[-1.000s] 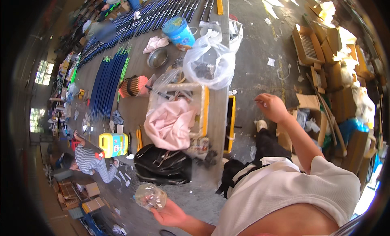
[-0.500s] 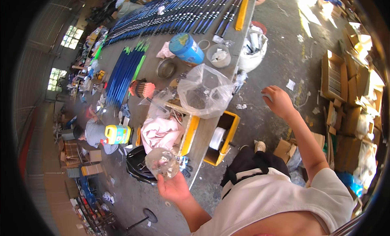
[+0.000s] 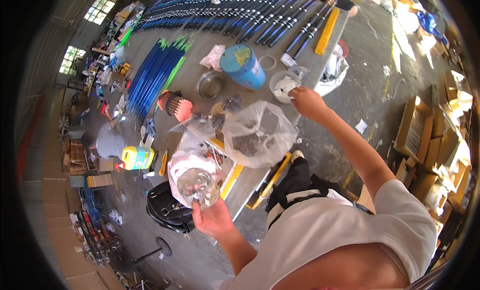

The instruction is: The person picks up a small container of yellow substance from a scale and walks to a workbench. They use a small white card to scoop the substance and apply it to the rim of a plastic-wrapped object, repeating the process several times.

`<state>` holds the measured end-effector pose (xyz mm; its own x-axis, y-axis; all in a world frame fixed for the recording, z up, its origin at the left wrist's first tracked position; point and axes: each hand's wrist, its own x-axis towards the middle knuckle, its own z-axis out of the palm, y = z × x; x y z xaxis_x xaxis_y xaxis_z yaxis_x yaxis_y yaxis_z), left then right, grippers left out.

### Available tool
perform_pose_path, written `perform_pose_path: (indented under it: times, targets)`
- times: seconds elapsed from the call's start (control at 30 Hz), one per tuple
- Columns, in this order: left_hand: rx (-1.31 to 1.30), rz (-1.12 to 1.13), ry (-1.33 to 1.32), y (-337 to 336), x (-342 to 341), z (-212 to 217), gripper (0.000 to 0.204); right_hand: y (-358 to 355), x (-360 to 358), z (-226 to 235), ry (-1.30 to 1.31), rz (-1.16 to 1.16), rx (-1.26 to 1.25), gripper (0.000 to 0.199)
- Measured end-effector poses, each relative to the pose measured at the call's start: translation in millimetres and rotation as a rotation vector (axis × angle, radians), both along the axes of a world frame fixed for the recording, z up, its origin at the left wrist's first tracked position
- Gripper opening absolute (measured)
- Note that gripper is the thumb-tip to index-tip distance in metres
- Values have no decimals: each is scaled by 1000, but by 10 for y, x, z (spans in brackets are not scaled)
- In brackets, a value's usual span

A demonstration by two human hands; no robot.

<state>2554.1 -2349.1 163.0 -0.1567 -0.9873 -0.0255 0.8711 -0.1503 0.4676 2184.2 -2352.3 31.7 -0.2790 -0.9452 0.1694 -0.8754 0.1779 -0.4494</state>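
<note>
My left hand [image 3: 212, 217] is closed on a clear, round plastic container [image 3: 198, 188], tilted with its wide face up. Small, indistinct bits show through it. Behind it a pale pink cloth [image 3: 176, 166] lies bunched on the table. My right hand [image 3: 308, 102] reaches to the near edge of a white tub [image 3: 276, 81] at the table's right side. Its fingers curl together at the rim, beside crumpled white material [image 3: 285, 86]; what they grip, if anything, is hidden. Nearer me, an open clear plastic bag [image 3: 260, 135] stands with small dark pieces inside.
A blue bucket [image 3: 245, 67], metal bowl [image 3: 210, 85] and orange-tipped bundle [image 3: 175, 105] stand on the table. Blue rods [image 3: 155, 82] and dark poles [image 3: 240, 15] lie farther back. A black bag [image 3: 167, 205] is at left. Cardboard boxes [image 3: 414, 127] line the right. Another person [image 3: 107, 139] is far left.
My right hand has moved from over the floor at the right to the white tub's edge. My left hand keeps hold of the clear container. The whole view has shifted.
</note>
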Motion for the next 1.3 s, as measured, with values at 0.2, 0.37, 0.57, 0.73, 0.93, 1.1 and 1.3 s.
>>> perform_pose_path:
  times: [0.2, 0.37, 0.57, 0.73, 0.93, 1.1, 1.3]
  targets:
    - [-31, 97, -85, -305, -403, 151, 47, -746, -311, -290, 191, 132, 184, 21]
    - [-51, 205, -221, -261, -748, 207, 53, -978, -478, -777, 434, 214, 39, 18]
    - [-83, 345, -200, 149, -1305, 133, 45, -1140, -645, -926, 406, 392, 119, 11]
    - [39, 533, -252, 569, -1917, 84, 53, -1054, -722, -733, 316, 551, -16, 11]
    - [98, 836, -1841, 903, -2113, 44, 34, -1021, -971, -646, 164, 658, -113, 10]
    - [-73, 863, -2747, 1046, -2070, -63, 34, -946, -1013, -549, 92, 629, -143, 18]
    - [151, 472, -416, 1149, -2170, 187, 32, -788, -859, -291, -243, 524, -309, 25]
